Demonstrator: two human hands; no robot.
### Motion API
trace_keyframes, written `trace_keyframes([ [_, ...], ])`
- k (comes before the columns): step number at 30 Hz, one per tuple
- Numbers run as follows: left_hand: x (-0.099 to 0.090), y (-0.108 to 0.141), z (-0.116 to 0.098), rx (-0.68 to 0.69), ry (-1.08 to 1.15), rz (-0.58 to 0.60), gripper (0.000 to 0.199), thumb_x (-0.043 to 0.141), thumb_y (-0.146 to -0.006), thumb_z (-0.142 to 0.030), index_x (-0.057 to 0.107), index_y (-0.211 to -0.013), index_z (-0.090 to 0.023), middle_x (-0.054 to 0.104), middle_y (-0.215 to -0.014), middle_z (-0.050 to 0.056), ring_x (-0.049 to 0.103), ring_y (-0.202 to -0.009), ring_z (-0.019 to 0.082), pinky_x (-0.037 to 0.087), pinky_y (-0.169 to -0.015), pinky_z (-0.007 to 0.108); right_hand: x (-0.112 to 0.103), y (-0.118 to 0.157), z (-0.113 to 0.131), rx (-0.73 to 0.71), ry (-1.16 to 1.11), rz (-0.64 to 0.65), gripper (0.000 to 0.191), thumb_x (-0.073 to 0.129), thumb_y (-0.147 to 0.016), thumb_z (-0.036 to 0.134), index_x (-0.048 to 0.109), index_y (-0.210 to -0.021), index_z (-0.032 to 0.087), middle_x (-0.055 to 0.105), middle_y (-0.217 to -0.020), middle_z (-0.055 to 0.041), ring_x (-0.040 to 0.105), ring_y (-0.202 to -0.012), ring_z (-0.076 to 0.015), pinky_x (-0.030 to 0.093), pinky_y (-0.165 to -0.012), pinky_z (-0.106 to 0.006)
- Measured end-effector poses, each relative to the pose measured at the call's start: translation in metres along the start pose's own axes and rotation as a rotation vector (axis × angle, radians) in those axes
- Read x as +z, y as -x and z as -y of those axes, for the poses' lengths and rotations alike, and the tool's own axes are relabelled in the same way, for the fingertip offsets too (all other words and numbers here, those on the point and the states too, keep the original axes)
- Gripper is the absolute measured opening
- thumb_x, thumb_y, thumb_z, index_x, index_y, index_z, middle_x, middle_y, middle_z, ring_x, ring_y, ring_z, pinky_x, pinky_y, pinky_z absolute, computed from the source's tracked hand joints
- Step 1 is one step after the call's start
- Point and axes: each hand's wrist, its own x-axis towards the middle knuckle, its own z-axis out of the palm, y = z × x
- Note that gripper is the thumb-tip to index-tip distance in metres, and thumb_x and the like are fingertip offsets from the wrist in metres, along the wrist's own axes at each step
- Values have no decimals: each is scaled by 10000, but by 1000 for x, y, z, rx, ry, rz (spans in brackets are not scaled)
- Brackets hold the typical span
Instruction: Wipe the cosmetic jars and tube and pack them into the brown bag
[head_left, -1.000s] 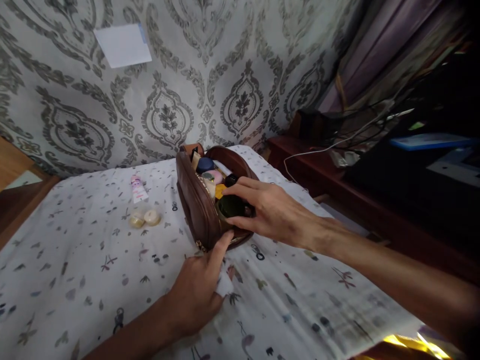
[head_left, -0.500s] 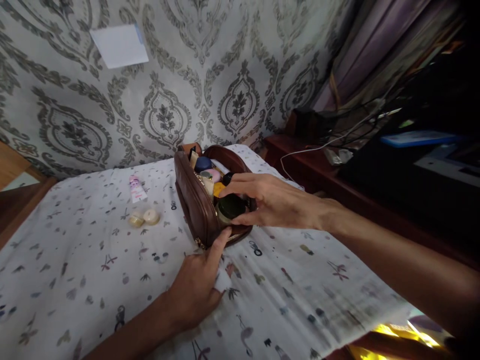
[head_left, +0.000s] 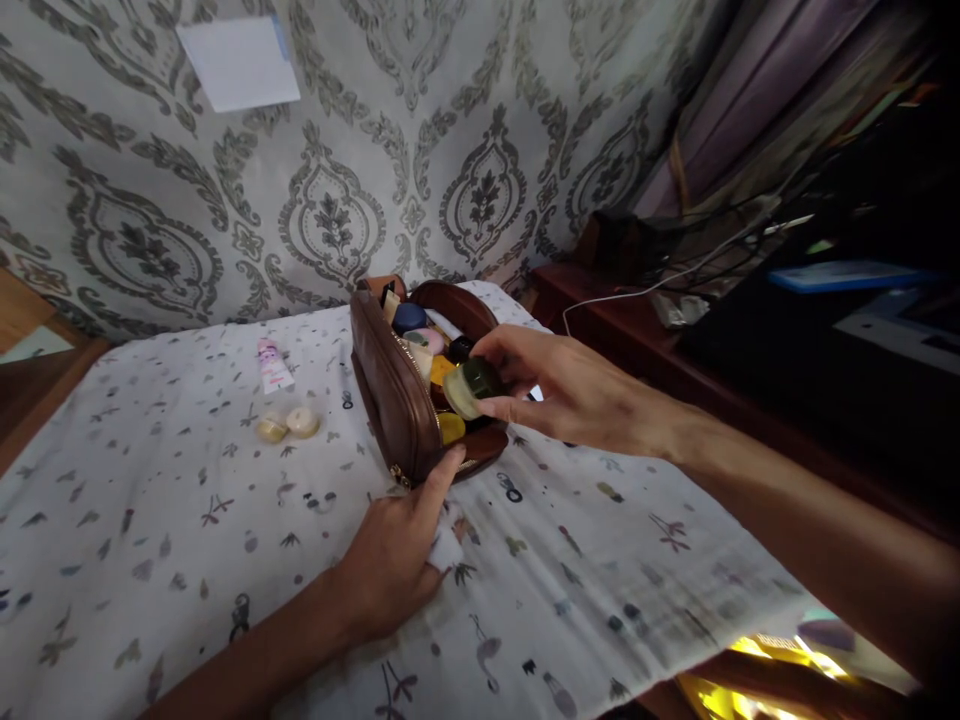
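**Dark-lidded jar [head_left: 471, 386] pinched, center frame**

Your right hand [head_left: 566, 385] holds it tilted between thumb and fingertips at the brown bag's [head_left: 390, 390] opening. Your left hand [head_left: 394, 560] extends its index finger toward the near edge; its other fingers' grip is unclear.

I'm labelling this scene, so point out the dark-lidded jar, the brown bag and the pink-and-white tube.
Dark-lidded jar [head_left: 478, 383]: head view, on its lid.
Brown bag [head_left: 386, 392]: head view, on its outer side wall.
Pink-and-white tube [head_left: 275, 368]: head view, on the middle of its body.
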Motion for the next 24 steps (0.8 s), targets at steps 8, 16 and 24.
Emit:
trace_keyframes([
  [8,1,1,1,5,-34,29,832,508,-870,-159,129,-1610,-176,752,-1010,75,695,-724,195,562,-692,317,11,-8,2,-100,167,139,395,732,-842,263,624,-1220,223,645,-1056,-40,628,-845,-170,467,-699,-271],
  [16,1,2,3,20,-23,12,856,527,-851,-162,143,-1614,-212,731,-1104,87,709,-812,211,584,-750,346,25,-14,13,-40,430,107,385,791,-827,317,671,-1181,224,614,-1047,-48,611,-818,-176,404,-616,-262],
  [24,0,1,2,52,-41,-36,767,482,-929,-227,128,-1609,-187,733,-1104,91,728,-913,221,595,-798,349,26,4,4,-82,214,-63,160,675,-915,264,694,-1065,212,644,-960,-39,609,-727,-139,449,-625,-252],
])
